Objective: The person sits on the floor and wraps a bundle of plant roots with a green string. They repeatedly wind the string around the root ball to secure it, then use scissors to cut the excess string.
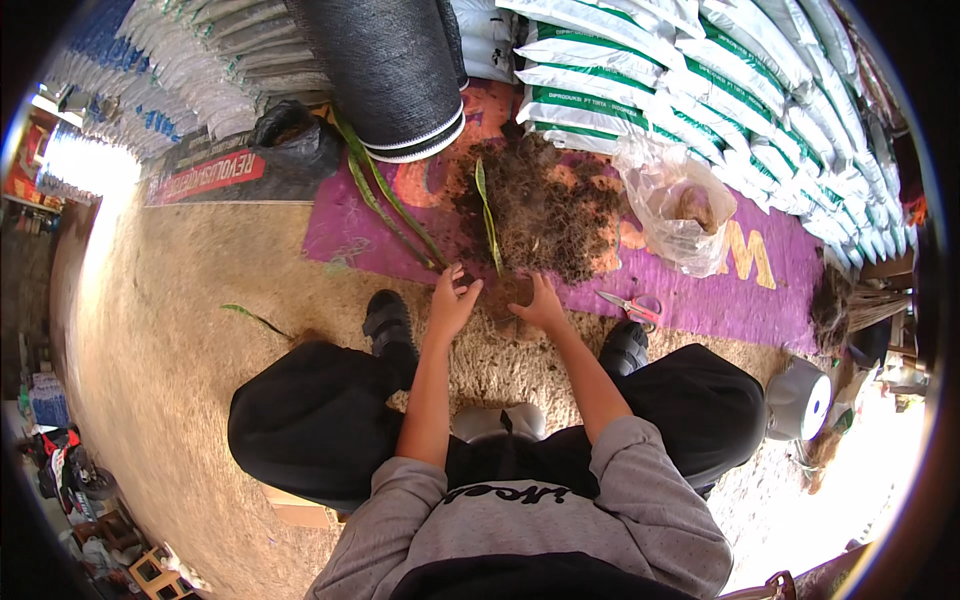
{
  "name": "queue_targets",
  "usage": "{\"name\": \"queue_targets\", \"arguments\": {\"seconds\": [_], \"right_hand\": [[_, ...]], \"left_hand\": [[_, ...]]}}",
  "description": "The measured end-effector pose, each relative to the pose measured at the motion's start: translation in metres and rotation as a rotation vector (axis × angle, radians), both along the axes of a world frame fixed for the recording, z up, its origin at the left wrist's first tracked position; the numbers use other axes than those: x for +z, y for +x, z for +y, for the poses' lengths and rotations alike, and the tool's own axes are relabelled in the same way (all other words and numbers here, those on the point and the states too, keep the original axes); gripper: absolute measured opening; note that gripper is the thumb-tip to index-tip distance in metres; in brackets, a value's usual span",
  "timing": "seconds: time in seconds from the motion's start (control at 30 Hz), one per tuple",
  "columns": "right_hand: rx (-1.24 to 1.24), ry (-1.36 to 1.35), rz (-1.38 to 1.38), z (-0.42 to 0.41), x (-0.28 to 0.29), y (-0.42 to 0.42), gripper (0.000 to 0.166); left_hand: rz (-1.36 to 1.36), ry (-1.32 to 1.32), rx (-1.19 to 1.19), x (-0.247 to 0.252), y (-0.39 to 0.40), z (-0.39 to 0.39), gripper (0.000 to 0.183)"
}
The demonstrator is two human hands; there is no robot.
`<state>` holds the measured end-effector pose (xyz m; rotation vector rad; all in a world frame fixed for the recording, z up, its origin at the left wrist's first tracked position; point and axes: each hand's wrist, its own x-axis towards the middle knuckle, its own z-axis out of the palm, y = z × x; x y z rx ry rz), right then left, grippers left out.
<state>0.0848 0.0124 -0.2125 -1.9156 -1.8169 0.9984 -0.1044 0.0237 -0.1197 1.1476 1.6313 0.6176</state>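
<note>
A brown fibrous root ball (511, 298), apparently wrapped in coir, sits on the ground between my hands. A yellow-edged snake plant leaf (486, 210) rises just behind it. At its left side is my left hand (453, 306), thumb and fingers apart, close to the base of some long snake plant leaves (390, 199). What lies under those fingertips is dark and unclear. My right hand (541, 306) is spread at the ball's right side, its thumb touching or very near the fibre. Loose dark coconut fibre (547, 210) is heaped beyond both hands.
Red-handled scissors (641, 307) lie right of my hands on a purple banner (675, 300). Behind are a clear plastic bag (660, 232), a black mesh roll (397, 75), a black plant bag (292, 139) and stacked white-green sacks (592, 97). A small leaf cutting (259, 319) lies left.
</note>
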Motion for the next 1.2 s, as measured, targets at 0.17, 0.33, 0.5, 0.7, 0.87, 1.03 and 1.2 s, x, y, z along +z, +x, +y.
{"name": "queue_targets", "arguments": {"seconds": [0.17, 0.33, 0.5, 0.7, 0.87, 1.03, 1.2], "right_hand": [[-0.129, 0.347, 0.028, 0.015, 0.021, -0.026, 0.061], [-0.15, 0.404, 0.438, 0.056, 0.093, -0.086, 0.041], [-0.045, 0.484, 0.579, 0.066, 0.133, -0.141, 0.045], [0.088, 0.475, 0.512, 0.069, 0.103, -0.165, 0.042], [0.104, 0.097, 0.501, 0.064, 0.104, -0.168, 0.041], [0.034, 0.023, 0.6, 0.076, 0.078, -0.163, 0.035], [0.055, 0.058, 0.589, 0.089, 0.062, -0.163, 0.031]], "left_hand": [[-0.103, 0.104, -0.091, 0.029, -0.003, 0.032, 0.058], [0.152, 0.279, -0.373, 0.131, -0.038, 0.114, 0.039], [0.76, 0.529, -0.548, 0.209, -0.137, 0.164, 0.035], [0.904, 0.525, -0.424, 0.206, -0.228, 0.121, 0.028], [0.613, 0.203, -0.252, 0.054, -0.304, 0.096, 0.023], [0.521, 0.224, 0.001, -0.046, -0.3, 0.11, 0.022], [0.727, 0.172, 0.146, -0.095, -0.272, 0.142, 0.022]]}}
